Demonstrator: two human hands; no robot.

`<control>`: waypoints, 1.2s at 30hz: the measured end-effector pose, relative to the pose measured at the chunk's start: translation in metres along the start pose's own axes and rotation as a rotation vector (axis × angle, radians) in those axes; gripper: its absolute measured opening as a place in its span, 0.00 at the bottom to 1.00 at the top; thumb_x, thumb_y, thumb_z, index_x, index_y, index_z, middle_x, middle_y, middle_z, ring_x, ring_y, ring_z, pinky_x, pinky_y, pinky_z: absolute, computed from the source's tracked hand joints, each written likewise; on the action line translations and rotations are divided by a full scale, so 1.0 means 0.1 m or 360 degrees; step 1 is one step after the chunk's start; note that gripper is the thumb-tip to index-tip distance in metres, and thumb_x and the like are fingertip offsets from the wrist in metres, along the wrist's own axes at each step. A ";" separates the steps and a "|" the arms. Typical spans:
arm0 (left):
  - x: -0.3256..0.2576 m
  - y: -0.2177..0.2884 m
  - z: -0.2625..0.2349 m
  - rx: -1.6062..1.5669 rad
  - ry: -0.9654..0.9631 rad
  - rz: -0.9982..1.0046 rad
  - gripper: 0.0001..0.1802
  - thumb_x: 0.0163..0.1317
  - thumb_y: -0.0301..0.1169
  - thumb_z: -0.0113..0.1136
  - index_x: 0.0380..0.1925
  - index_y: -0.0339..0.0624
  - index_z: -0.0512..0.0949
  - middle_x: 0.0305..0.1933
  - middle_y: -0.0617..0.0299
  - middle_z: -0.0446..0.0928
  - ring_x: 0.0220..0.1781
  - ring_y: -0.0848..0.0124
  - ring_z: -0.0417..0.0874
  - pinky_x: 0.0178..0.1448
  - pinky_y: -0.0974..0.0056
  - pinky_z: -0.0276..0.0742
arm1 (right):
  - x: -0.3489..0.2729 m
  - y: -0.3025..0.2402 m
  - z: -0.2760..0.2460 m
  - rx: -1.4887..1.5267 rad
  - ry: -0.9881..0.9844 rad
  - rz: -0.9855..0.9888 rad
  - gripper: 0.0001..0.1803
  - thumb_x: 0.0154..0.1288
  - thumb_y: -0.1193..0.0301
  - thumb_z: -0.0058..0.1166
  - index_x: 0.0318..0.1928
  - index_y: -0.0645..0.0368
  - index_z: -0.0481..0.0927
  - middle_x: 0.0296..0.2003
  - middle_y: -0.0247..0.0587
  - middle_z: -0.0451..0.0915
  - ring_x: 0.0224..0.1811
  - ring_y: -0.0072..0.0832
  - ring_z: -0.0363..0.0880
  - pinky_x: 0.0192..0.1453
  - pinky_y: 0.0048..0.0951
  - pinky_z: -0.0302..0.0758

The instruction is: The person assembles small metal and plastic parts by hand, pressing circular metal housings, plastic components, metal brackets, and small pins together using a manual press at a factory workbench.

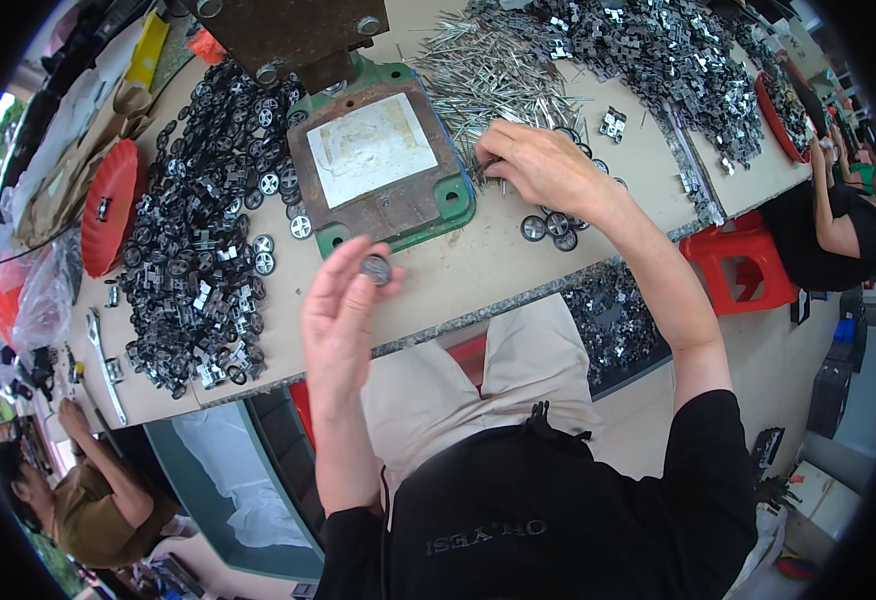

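My left hand (336, 325) is raised over the front edge of the worktable, a small black toy wheel (376, 269) pinched between thumb and fingers. My right hand (548, 170) reaches to the near side of a heap of thin metal pins (493, 85), its fingers closed together at the tips. What those fingertips hold, if anything, is too small to make out. Between the two hands stands a green-based press (370, 208) with a pale plate (373, 148) on its bed. Several loose wheels (558, 228) lie below my right wrist.
A large heap of black wheels and clip parts (198, 290) covers the table's left; more small parts (648, 70) are piled at the far right. A red dish (115, 208), a wrench (104, 360), a red stool (738, 265) and a green bin (183, 470) stand around. Other people sit at both sides.
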State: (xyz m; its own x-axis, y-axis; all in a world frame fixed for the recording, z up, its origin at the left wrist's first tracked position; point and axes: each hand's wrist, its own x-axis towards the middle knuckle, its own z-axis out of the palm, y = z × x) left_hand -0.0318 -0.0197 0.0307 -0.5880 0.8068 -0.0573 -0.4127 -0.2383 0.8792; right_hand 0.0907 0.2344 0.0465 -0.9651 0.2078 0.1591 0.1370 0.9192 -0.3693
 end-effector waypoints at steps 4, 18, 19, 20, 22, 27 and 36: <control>-0.03 -0.26 0.07 -0.0280 -0.0099 -0.0235 0.17 0.66 0.25 0.50 0.55 0.33 0.70 0.54 0.48 0.74 0.50 0.63 0.79 0.55 0.65 0.77 | 0.08 0.04 0.10 0.0026 0.0045 -0.0097 0.06 0.57 0.73 0.55 0.35 0.59 0.76 0.34 0.37 0.73 0.38 0.37 0.76 0.39 0.36 0.74; 0.01 -0.47 0.22 -0.0808 -0.0282 -0.0405 0.22 0.67 0.27 0.51 0.60 0.34 0.66 0.55 0.50 0.74 0.52 0.62 0.78 0.57 0.64 0.77 | -0.36 -0.81 0.20 0.2228 0.0391 0.0445 0.07 0.66 0.77 0.51 0.43 0.67 0.75 0.32 0.35 0.79 0.32 0.16 0.77 0.36 0.19 0.75; 0.01 -0.47 0.22 -0.0807 -0.0297 -0.0397 0.21 0.67 0.27 0.51 0.59 0.34 0.66 0.54 0.50 0.74 0.52 0.63 0.79 0.57 0.64 0.76 | -0.37 -0.80 0.29 0.2235 0.0436 0.0420 0.08 0.66 0.76 0.52 0.42 0.68 0.75 0.33 0.38 0.80 0.33 0.16 0.77 0.37 0.19 0.75; 0.01 -0.47 0.22 -0.0807 -0.0312 -0.0388 0.21 0.67 0.27 0.51 0.59 0.34 0.66 0.54 0.51 0.75 0.52 0.63 0.79 0.57 0.64 0.76 | -0.38 -0.80 0.32 0.2238 0.0431 0.0419 0.08 0.66 0.76 0.52 0.42 0.68 0.75 0.33 0.38 0.80 0.33 0.16 0.77 0.37 0.19 0.75; 0.01 -0.47 0.21 -0.0786 -0.0295 -0.0388 0.21 0.66 0.26 0.51 0.59 0.33 0.67 0.53 0.51 0.75 0.52 0.64 0.79 0.57 0.64 0.76 | -0.39 -0.81 0.35 0.2320 0.0433 0.0502 0.08 0.65 0.76 0.53 0.42 0.68 0.75 0.34 0.39 0.80 0.34 0.16 0.78 0.37 0.18 0.75; -0.02 -0.49 0.19 -0.0724 -0.0254 -0.0374 0.20 0.66 0.26 0.52 0.58 0.33 0.68 0.53 0.52 0.75 0.51 0.66 0.79 0.57 0.63 0.76 | -0.40 -0.83 0.39 0.2188 0.0436 0.0476 0.07 0.65 0.77 0.53 0.42 0.67 0.75 0.34 0.39 0.81 0.32 0.17 0.78 0.36 0.19 0.76; -0.02 -0.54 0.28 -0.0636 -0.0256 -0.0307 0.18 0.65 0.24 0.53 0.55 0.32 0.71 0.48 0.53 0.78 0.49 0.66 0.80 0.55 0.63 0.77 | -0.49 -0.87 0.35 0.0885 0.0770 -0.0188 0.03 0.60 0.81 0.55 0.36 0.67 0.79 0.31 0.39 0.81 0.31 0.21 0.82 0.32 0.21 0.78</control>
State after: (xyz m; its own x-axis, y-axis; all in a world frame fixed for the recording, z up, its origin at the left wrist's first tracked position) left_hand 0.0110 0.0070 -0.0035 -0.3724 0.9227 -0.0999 -0.7578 -0.2402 0.6066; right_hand 0.1181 0.1324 0.0387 -0.7427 0.3604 0.5643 -0.2182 0.6665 -0.7129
